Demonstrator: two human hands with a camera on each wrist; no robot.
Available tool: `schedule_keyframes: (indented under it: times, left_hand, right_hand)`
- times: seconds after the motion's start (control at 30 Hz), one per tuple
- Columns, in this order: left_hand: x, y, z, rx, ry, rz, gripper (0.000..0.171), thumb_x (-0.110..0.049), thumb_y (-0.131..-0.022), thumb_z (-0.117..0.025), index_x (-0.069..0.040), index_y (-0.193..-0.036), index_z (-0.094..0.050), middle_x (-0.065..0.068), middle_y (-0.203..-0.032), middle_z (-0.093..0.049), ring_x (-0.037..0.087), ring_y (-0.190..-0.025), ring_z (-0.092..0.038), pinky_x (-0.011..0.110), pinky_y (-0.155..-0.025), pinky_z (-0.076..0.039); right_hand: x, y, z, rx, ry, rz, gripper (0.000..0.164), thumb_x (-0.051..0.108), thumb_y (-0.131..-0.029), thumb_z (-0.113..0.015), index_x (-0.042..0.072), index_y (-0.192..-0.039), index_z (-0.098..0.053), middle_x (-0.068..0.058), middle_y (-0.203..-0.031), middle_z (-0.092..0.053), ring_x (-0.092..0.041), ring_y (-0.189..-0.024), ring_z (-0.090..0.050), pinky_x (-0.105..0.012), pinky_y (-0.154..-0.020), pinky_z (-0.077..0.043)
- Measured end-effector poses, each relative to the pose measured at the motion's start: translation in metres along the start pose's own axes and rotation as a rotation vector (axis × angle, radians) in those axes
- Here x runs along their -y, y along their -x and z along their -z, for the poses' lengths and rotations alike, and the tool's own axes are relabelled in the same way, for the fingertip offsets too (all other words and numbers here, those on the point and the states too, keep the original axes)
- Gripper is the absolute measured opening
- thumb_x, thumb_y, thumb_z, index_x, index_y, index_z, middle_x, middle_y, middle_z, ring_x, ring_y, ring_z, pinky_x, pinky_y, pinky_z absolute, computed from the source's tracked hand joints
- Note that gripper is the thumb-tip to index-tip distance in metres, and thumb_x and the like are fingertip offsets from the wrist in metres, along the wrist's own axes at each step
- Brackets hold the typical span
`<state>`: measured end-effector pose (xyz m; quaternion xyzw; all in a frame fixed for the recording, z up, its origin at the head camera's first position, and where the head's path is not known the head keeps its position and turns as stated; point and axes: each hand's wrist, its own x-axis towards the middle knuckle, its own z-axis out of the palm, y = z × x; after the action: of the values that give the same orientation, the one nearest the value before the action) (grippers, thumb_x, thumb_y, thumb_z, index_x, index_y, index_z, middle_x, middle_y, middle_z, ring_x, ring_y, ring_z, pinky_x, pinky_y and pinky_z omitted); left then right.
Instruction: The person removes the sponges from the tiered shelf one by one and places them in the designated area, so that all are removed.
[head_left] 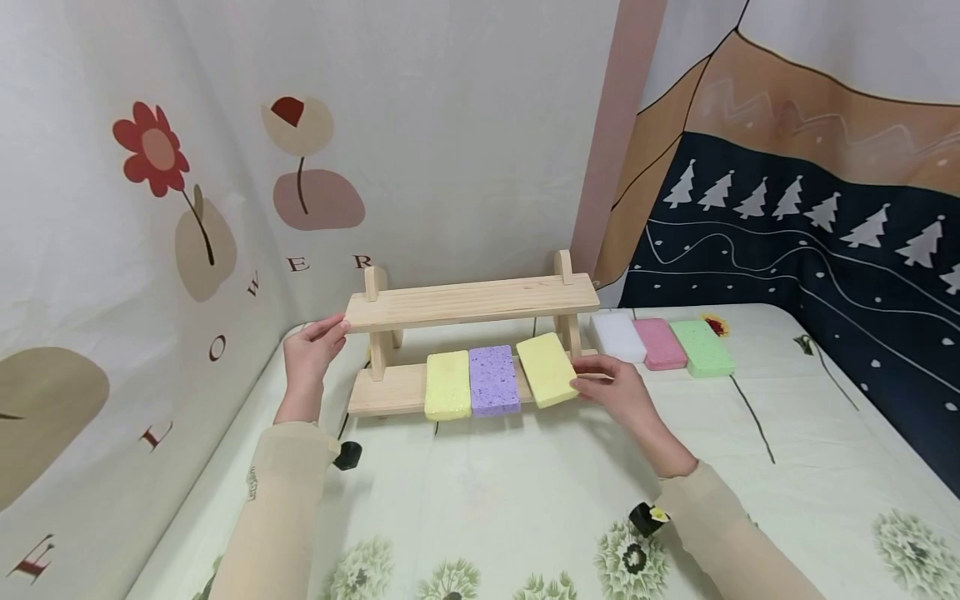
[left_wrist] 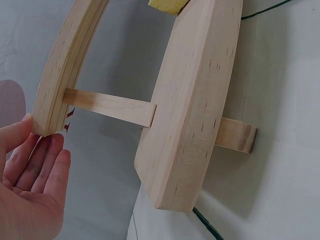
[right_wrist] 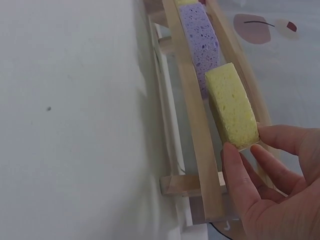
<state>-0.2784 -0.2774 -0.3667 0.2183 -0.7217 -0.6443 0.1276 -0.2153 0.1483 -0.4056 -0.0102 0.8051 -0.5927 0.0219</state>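
A two-tier wooden shelf (head_left: 472,302) stands on the cloth. My left hand (head_left: 309,358) pinches the left end of its upper board, thumb on one face and fingers against the other, as the left wrist view shows. On the lower board (head_left: 386,390) a yellow sponge (head_left: 447,385) and a purple sponge (head_left: 494,381) lean side by side. My right hand (head_left: 611,387) pinches the lower right corner of a second yellow sponge (head_left: 547,369). That sponge is tilted, right of the purple one, and overlaps the lower board's right end in the head view.
To the right of the shelf a white sponge (head_left: 618,337), a pink sponge (head_left: 660,344) and a green sponge (head_left: 702,348) lie in a row on the patterned cloth (head_left: 480,492). Hanging printed curtains (head_left: 465,150) stand behind and at both sides.
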Motion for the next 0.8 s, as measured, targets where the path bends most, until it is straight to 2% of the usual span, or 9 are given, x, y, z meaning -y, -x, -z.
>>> schedule_keyframes:
  times: [0.13,0.27,0.47,0.6,0.8]
  left_hand:
    - [0.000,-0.001,0.000,0.005,-0.005,0.012,0.042,-0.024,-0.093,-0.071,-0.011,-0.132,-0.065,0.001,-0.129,-0.065,0.003,-0.105,-0.067,0.023,-0.103,-0.053]
    - [0.000,-0.001,-0.001,0.004,-0.008,0.015,0.042,-0.025,-0.093,-0.071,-0.011,-0.132,-0.065,0.003,-0.133,-0.064,0.004,-0.106,-0.066,0.023,-0.103,-0.053]
    - [-0.001,-0.001,0.001,0.004,0.001,0.016,0.041,-0.022,-0.093,-0.071,-0.011,-0.131,-0.066,-0.003,-0.121,-0.067,0.001,-0.104,-0.066,0.022,-0.102,-0.054]
    - [-0.001,-0.002,0.001,0.007,0.008,0.021,0.041,-0.022,-0.092,-0.072,-0.011,-0.131,-0.066,-0.006,-0.115,-0.067,0.002,-0.104,-0.066,0.022,-0.102,-0.053]
    - [-0.001,-0.002,0.000,0.005,0.003,0.024,0.041,-0.024,-0.093,-0.070,-0.012,-0.132,-0.065,-0.002,-0.125,-0.065,0.004,-0.106,-0.066,0.022,-0.103,-0.053]
  right_hand:
    - [-0.001,0.001,0.004,-0.001,-0.016,-0.004,0.040,0.007,-0.092,-0.069,-0.004,-0.130,-0.060,-0.025,-0.129,-0.062,-0.017,-0.102,-0.068,-0.022,-0.081,-0.062]
    - [-0.001,0.003,0.008,-0.008,-0.010,-0.011,0.040,0.008,-0.093,-0.069,-0.003,-0.130,-0.060,-0.025,-0.129,-0.061,-0.019,-0.103,-0.068,-0.024,-0.083,-0.063]
    - [-0.001,0.006,0.016,-0.009,0.005,-0.003,0.042,0.010,-0.094,-0.068,-0.003,-0.133,-0.058,-0.025,-0.133,-0.059,-0.021,-0.106,-0.068,-0.023,-0.084,-0.062]
    - [-0.003,0.009,0.022,-0.009,0.000,0.012,0.043,0.010,-0.095,-0.068,-0.004,-0.134,-0.058,-0.025,-0.134,-0.059,-0.012,-0.100,-0.068,-0.019,-0.084,-0.061]
    - [-0.006,0.014,0.031,-0.003,-0.011,0.031,0.043,0.010,-0.094,-0.068,-0.005,-0.133,-0.057,-0.028,-0.132,-0.059,-0.001,-0.092,-0.067,-0.019,-0.082,-0.061]
